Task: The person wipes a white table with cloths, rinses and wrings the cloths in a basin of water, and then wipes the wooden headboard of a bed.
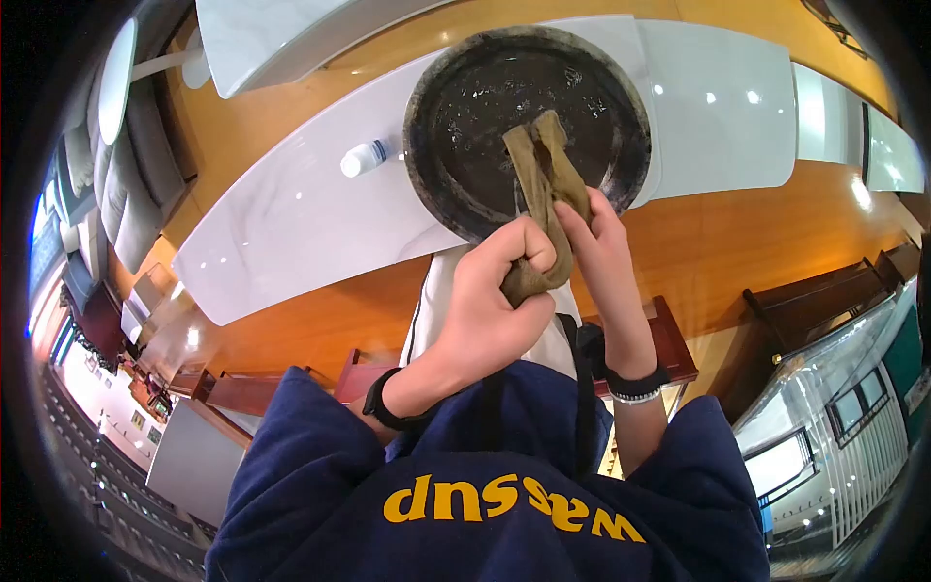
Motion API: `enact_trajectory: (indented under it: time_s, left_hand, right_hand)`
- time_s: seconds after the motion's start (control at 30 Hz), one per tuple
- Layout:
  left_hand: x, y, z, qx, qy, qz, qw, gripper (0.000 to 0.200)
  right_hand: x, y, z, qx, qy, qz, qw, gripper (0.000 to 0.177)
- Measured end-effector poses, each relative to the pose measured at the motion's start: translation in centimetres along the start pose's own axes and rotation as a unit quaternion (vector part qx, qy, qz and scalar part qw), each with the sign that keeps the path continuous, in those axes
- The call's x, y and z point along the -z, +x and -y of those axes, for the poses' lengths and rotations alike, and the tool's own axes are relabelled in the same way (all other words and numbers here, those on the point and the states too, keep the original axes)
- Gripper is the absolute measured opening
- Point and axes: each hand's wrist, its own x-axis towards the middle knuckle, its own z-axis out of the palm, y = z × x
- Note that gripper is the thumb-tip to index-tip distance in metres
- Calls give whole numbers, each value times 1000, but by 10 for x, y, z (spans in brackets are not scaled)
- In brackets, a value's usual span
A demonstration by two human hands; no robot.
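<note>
A wet olive-brown cloth (536,179) is doubled over, its two loose ends hanging above the near part of a round dark basin (424,184). My left hand (504,296) is closed in a fist around the folded part of the cloth, just outside the basin's near rim. On the other side, my right hand (603,257) pinches the cloth, thumb and fingers pressed against its edge. Water (495,116) with patches of foam shows in the basin.
The basin stands on a white marble-look table (291,204). Left of it lies a small white bottle (361,159) with a blue cap. A second white tabletop (281,39) is at the far left. Dark wooden furniture (815,296) stands at right.
</note>
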Motion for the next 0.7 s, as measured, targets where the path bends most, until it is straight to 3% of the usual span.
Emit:
enact_trajectory:
  time_s: [0.07,0.27,0.37,0.43,0.5,0.63,0.7]
  left_hand:
    - [-1,-5,-1,-18,1,12,1000,24]
    - [-1,-12,0,-62,15,29,998,24]
    - [11,-9,13,-13,33,-20,999,24]
    - [23,-6,25,91,-5,-79,993,24]
    - [39,3,44,22,24,-122,992,24]
    - [70,29,67,56,-3,-199,978,29]
    - [79,45,82,83,6,-219,972,31]
  right_hand:
    - [6,10,-11,-59,-23,-2,998,34]
    - [8,24,-24,-59,-17,11,998,35]
    - [7,23,-29,-22,-51,-6,998,35]
    - [8,19,-26,9,-84,-12,996,34]
    - [8,11,-19,-18,-55,-21,998,39]
    - [19,14,-26,63,-105,-68,990,37]
    - [24,25,-25,83,-198,-82,973,39]
